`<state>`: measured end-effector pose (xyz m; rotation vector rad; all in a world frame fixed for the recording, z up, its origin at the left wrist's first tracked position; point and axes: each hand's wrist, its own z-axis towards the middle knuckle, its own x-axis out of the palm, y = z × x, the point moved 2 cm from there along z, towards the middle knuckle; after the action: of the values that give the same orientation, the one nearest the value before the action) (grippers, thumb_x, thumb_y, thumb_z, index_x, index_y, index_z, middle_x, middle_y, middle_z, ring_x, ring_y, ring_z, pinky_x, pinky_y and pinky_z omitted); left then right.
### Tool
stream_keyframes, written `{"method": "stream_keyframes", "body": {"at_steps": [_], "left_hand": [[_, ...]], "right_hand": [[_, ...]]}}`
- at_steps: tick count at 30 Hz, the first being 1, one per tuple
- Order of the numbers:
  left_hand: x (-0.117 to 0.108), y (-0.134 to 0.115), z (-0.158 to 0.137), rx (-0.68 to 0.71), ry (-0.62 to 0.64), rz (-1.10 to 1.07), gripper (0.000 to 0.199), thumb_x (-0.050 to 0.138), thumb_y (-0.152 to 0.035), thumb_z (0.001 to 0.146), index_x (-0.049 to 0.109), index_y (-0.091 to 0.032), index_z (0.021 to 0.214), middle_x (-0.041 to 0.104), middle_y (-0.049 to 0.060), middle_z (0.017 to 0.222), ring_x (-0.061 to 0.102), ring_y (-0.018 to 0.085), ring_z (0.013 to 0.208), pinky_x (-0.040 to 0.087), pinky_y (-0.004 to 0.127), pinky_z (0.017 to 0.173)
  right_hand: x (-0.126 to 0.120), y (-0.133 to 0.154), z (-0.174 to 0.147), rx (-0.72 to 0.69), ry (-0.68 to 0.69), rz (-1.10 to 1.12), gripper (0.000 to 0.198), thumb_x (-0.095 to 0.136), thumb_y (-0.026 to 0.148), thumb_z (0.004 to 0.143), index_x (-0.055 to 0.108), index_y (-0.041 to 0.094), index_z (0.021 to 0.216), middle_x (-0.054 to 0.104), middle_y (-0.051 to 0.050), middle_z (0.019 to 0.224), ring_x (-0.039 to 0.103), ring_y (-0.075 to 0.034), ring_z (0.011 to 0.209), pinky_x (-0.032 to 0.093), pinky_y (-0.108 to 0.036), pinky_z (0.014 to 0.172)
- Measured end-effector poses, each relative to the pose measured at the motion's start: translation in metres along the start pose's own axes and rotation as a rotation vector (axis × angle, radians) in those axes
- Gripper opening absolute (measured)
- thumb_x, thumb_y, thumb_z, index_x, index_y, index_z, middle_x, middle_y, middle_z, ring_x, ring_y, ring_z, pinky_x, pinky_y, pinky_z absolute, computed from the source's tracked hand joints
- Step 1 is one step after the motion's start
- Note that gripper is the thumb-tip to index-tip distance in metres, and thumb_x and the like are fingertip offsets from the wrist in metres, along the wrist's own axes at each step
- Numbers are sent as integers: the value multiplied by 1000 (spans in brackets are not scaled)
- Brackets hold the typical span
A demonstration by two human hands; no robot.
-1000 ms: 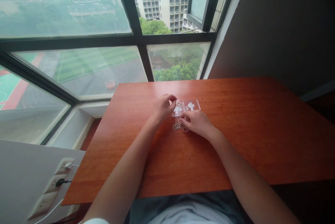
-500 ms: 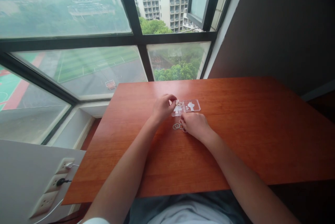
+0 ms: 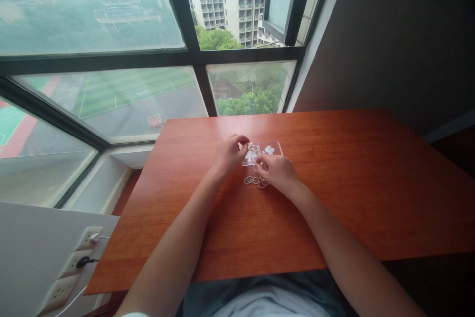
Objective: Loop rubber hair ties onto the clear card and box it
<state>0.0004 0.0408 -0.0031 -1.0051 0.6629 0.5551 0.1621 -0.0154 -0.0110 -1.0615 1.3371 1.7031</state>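
Note:
A clear plastic case with white printed shapes lies opened out on the table, its two halves side by side. Small pale rings sit in the left half. At that half's upper left edge, my left hand is closed, thumb and index finger gripping the case. My right hand pinches one small pale ring just in front of the case and covers part of the right half. Several loose rings lie overlapping on the table below my right fingers. Their material is too small to make out.
The reddish-brown wooden table reaches to the window at the back. A dark wall rises on the right. Sockets with plugs and cords are on the low wall at the left.
My right hand has lifted slightly up toward the case with a ring in its fingers, uncovering more of the loose rings. My left hand stays at the case's left side.

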Motion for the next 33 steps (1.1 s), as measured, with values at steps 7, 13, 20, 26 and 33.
{"method": "stream_keyframes", "body": {"at_steps": [7, 13, 20, 26, 33], "left_hand": [[2, -2, -1, 17, 25, -32, 12, 57, -21, 80, 68, -19, 84, 68, 2, 81, 55, 10, 61, 41, 23, 60], [6, -10, -1, -31, 165, -360, 23, 56, -34, 85, 69, -15, 86, 68, 4, 77, 54, 10, 59, 41, 21, 54], [6, -24, -4, 35, 320, -462, 19, 60, -31, 82, 69, -14, 85, 68, 3, 76, 53, 8, 60, 41, 19, 54], [12, -20, -3, 58, 264, -399, 15, 59, -25, 80, 68, -14, 81, 67, 2, 71, 51, 9, 59, 40, 19, 54], [9, -5, 0, -19, 38, -245, 13, 58, -27, 81, 66, -17, 80, 67, 2, 73, 54, 10, 59, 41, 21, 55]], "right_hand": [[-13, -9, 1, 34, -324, 238, 18, 54, 30, 83, 69, 20, 86, 56, 3, 56, 50, -11, 53, 37, -22, 59], [-13, -12, 2, 63, -328, 191, 19, 55, 31, 83, 70, 21, 87, 58, 2, 58, 51, -13, 55, 36, -23, 60], [-12, -12, 2, 53, -320, 147, 19, 54, 31, 84, 69, 21, 87, 61, 1, 61, 52, -13, 57, 34, -23, 60], [-10, -12, 3, 41, -316, 140, 18, 54, 30, 84, 69, 21, 87, 59, 1, 59, 53, -13, 57, 35, -23, 61], [-10, -13, 4, 89, -272, 142, 17, 54, 31, 84, 69, 22, 87, 63, 1, 63, 55, -14, 59, 35, -23, 61]]}}
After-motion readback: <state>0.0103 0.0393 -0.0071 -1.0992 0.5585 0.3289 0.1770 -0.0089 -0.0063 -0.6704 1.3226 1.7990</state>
